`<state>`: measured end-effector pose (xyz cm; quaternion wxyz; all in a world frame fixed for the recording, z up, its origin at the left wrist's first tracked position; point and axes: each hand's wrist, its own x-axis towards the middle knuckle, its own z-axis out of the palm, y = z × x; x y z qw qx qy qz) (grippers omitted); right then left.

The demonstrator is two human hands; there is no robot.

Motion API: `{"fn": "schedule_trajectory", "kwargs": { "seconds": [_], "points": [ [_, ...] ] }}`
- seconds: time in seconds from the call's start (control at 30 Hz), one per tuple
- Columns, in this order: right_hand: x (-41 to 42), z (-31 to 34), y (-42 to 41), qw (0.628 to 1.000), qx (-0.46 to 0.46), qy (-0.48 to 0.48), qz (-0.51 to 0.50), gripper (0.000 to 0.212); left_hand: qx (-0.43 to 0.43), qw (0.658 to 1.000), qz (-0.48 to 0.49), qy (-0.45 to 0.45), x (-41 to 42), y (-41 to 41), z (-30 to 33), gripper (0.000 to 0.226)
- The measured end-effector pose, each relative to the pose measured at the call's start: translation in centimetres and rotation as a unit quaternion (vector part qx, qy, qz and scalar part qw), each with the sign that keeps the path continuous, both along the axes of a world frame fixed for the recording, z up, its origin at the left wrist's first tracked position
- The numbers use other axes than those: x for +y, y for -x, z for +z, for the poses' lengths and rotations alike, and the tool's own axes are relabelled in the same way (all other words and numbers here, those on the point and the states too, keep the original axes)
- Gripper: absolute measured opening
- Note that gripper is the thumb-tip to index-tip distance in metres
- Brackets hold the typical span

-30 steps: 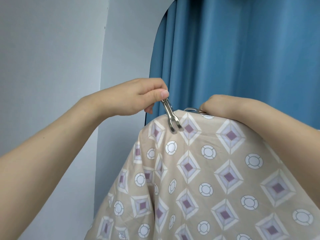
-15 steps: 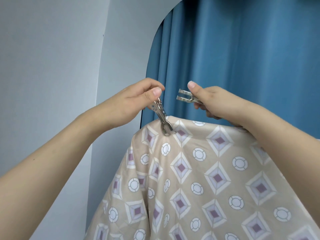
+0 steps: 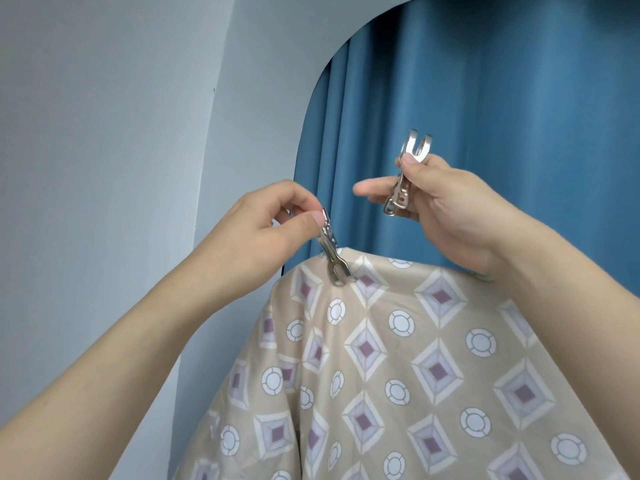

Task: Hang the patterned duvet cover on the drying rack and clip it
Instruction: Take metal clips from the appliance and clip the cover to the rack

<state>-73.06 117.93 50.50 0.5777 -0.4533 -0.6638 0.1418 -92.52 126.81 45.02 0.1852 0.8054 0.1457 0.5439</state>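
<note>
The beige duvet cover [image 3: 408, 368], printed with purple diamonds and white rings, drapes over a rack bar hidden beneath it. A metal clip [image 3: 334, 261] bites the cover's top edge at the left end. My left hand [image 3: 263, 230] pinches that clip's upper handles between thumb and fingers. My right hand [image 3: 446, 209] is raised above the cover, holding a second metal clip [image 3: 405, 174] with its forked jaws pointing up, clear of the fabric.
A blue curtain [image 3: 485, 116] hangs right behind the cover. A pale grey wall [image 3: 121, 150] fills the left side. The rack itself is covered by the fabric.
My right hand lifted off the cover's top edge with the second clip and turned its jaws upward. My left hand stayed on the first clip at the cover's edge.
</note>
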Motion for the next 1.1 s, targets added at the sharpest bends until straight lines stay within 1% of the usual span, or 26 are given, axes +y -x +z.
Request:
{"fn": "schedule_trajectory", "kwargs": {
  "seconds": [0.07,0.13,0.17,0.27,0.33,0.4,0.47,0.53,0.6,0.7,0.73,0.8,0.87,0.9,1.03,1.1],
  "points": [
    [0.0,0.1,0.4,0.999,0.043,-0.015,0.024,0.013,0.02,1.0,0.01,-0.009,-0.5,-0.5,0.0,0.028],
    [0.1,0.2,0.5,0.997,0.066,-0.025,0.015,0.013,0.032,0.999,0.032,-0.007,-0.9,-1.2,0.2,0.044],
    [0.3,0.2,0.6,0.997,0.067,-0.025,0.002,0.015,0.035,0.999,0.03,0.008,-1.0,-1.6,0.3,0.049],
    [0.4,0.2,1.2,0.997,0.061,-0.033,-0.026,0.024,0.025,0.998,-0.003,0.055,-0.9,-2.6,0.5,0.059],
    [0.3,0.1,1.5,0.996,0.071,-0.044,-0.027,0.026,0.012,0.998,0.008,0.065,-0.9,-3.1,0.7,0.068],
    [0.3,0.0,1.7,0.996,0.073,-0.055,-0.024,0.018,0.002,0.997,0.021,0.07,-1.0,-3.3,0.9,0.074],
    [0.3,-0.1,1.9,0.995,0.07,-0.064,-0.03,0.011,-0.006,0.996,0.009,0.087,-1.0,-3.3,1.2,0.076],
    [0.2,0.0,2.1,0.994,0.07,-0.08,-0.03,0.003,-0.016,0.995,-0.007,0.097,-0.8,-3.4,1.3,0.076],
    [-0.1,0.1,2.3,0.993,0.056,-0.101,-0.038,0.008,-0.021,0.995,-0.02,0.099,-0.8,-3.3,1.4,0.072],
    [-0.6,0.3,2.5,0.995,0.028,-0.082,-0.056,0.003,-0.028,0.991,-0.072,0.11,-0.6,-3.1,1.5,0.061],
    [-0.7,0.3,2.5,0.995,0.024,-0.074,-0.055,0.006,-0.033,0.99,-0.087,0.109,-0.4,-3.0,1.6,0.058],
    [-1.0,0.2,2.6,0.996,0.022,-0.063,-0.05,0.008,-0.055,0.986,-0.12,0.107,-0.4,-2.7,1.8,0.045],
    [-1.1,0.1,2.9,0.998,0.011,-0.05,-0.043,0.008,-0.079,0.98,-0.153,0.101,-0.5,-2.6,1.9,0.025],
    [-1.2,0.0,3.1,0.998,0.006,-0.042,-0.041,0.01,-0.088,0.977,-0.166,0.098,-0.6,-2.5,2.0,0.021],
    [-1.2,-0.2,3.4,0.999,0.001,-0.028,-0.027,0.022,-0.126,0.968,-0.198,0.089,-0.2,-2.4,1.9,0.018],
    [-1.2,-0.3,3.7,0.999,0.003,-0.028,-0.023,0.026,-0.152,0.965,-0.195,0.093,0.2,-2.4,1.7,0.022]
  ]
}}
